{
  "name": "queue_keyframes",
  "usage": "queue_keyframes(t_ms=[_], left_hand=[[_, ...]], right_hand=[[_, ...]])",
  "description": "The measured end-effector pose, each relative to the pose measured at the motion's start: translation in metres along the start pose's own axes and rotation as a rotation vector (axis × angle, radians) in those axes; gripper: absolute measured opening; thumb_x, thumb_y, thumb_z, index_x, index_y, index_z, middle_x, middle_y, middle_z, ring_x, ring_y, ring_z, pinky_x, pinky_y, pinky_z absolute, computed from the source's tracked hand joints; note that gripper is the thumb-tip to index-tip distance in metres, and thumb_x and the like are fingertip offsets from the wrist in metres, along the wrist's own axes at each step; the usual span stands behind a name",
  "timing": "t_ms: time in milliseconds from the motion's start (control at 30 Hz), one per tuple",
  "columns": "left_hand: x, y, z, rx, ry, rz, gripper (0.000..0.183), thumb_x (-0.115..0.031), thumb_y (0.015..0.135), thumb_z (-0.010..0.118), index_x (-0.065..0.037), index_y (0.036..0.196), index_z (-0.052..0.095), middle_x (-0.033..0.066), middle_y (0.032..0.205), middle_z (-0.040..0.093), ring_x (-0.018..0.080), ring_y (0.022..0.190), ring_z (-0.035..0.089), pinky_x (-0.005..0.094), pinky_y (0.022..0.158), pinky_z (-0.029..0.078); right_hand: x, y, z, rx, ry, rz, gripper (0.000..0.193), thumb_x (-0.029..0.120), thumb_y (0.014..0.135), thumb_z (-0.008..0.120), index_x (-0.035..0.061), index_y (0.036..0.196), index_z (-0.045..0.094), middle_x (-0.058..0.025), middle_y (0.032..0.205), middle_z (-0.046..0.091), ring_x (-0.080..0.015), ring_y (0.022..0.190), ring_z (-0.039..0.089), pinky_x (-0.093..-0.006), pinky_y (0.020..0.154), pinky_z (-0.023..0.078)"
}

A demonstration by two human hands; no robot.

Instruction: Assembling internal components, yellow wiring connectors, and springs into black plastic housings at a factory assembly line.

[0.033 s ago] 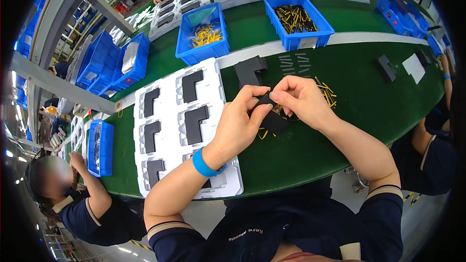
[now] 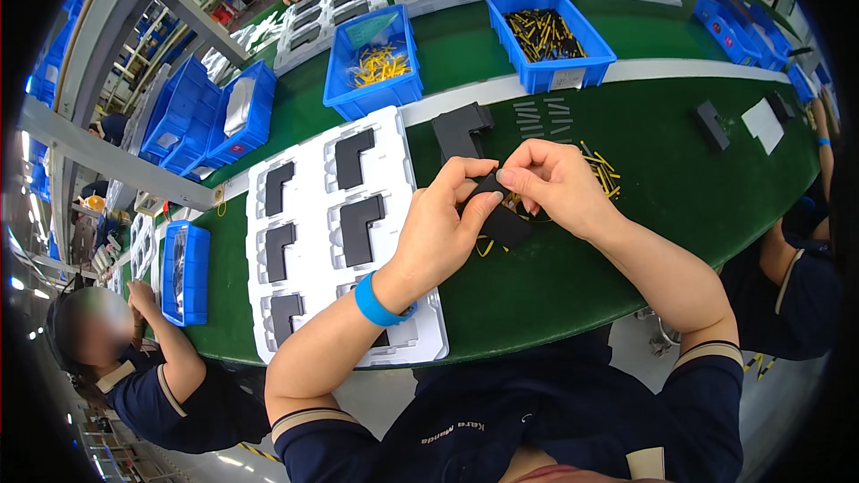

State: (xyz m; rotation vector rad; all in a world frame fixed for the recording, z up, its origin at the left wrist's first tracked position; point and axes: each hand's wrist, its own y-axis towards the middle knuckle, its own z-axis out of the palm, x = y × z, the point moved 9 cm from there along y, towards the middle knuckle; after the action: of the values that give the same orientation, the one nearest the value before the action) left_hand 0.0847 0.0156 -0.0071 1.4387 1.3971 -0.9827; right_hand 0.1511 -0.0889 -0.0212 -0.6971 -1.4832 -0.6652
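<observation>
My left hand (image 2: 445, 228), with a blue wristband, grips a black L-shaped plastic part (image 2: 501, 219) held just above the green table. My right hand (image 2: 555, 183) pinches at the top edge of the same part with thumb and forefinger. A few yellow pins (image 2: 601, 167) lie on the mat right behind my right hand, and one shows under the part. Left of my hands lies a white moulded tray (image 2: 309, 215) with several black L-shaped parts in its pockets. Another loose black L-shaped part (image 2: 459, 128) rests beyond my hands.
Two blue bins stand at the back: one with yellow pins (image 2: 376, 61), one with dark and yellow pins (image 2: 548, 34). More white trays and blue bins lie farther back and left. A person sits at the lower left (image 2: 134, 367), another at the right edge (image 2: 796, 241).
</observation>
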Motion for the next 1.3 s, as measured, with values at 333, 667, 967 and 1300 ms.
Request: queue_keyframes(t_ms=[333, 667, 967, 1300], left_hand=[[0.004, 0.003, -0.008, -0.035, -0.114, -0.030, 0.026, -0.006, 0.092, 0.056, -0.001, 0.117, 0.051, 0.0061, 0.078, 0.066, 0.0093, 0.071, 0.061, 0.0239, 0.061, 0.049], [0.005, 0.004, -0.012, -0.042, -0.180, -0.106, 0.025, -0.008, 0.092, 0.056, 0.002, 0.115, 0.052, 0.0054, 0.085, 0.066, 0.0075, 0.074, 0.060, 0.0215, 0.060, 0.050], [0.002, 0.003, -0.010, -0.033, -0.124, -0.103, 0.027, -0.007, 0.091, 0.057, 0.000, 0.116, 0.052, 0.0047, 0.084, 0.067, 0.0070, 0.073, 0.061, 0.0213, 0.059, 0.050], [-0.001, 0.003, -0.013, -0.089, -0.009, 0.037, 0.025, -0.008, 0.089, 0.060, 0.001, 0.112, 0.052, 0.0113, 0.083, 0.070, 0.0150, 0.076, 0.066, 0.0262, 0.066, 0.050]], right_hand=[[-0.010, 0.008, 0.001, 0.099, 0.265, 0.089, 0.023, 0.023, 0.090, 0.063, 0.0005, 0.083, 0.060, -0.0006, 0.066, 0.054, -0.0063, 0.055, 0.049, -0.0214, 0.049, 0.040], [-0.014, 0.009, 0.005, 0.184, 0.260, 0.105, 0.023, 0.023, 0.089, 0.064, 0.0022, 0.083, 0.059, 0.0000, 0.062, 0.052, -0.0061, 0.052, 0.047, -0.0204, 0.048, 0.038], [-0.010, 0.008, 0.003, 0.138, 0.095, 0.010, 0.020, 0.021, 0.089, 0.063, 0.0028, 0.082, 0.058, 0.0018, 0.061, 0.051, -0.0042, 0.052, 0.045, -0.0204, 0.048, 0.035], [-0.002, 0.008, 0.004, 0.133, 0.179, 0.026, 0.019, 0.019, 0.089, 0.063, 0.0003, 0.086, 0.060, -0.0004, 0.068, 0.055, -0.0060, 0.057, 0.051, -0.0201, 0.054, 0.042]])
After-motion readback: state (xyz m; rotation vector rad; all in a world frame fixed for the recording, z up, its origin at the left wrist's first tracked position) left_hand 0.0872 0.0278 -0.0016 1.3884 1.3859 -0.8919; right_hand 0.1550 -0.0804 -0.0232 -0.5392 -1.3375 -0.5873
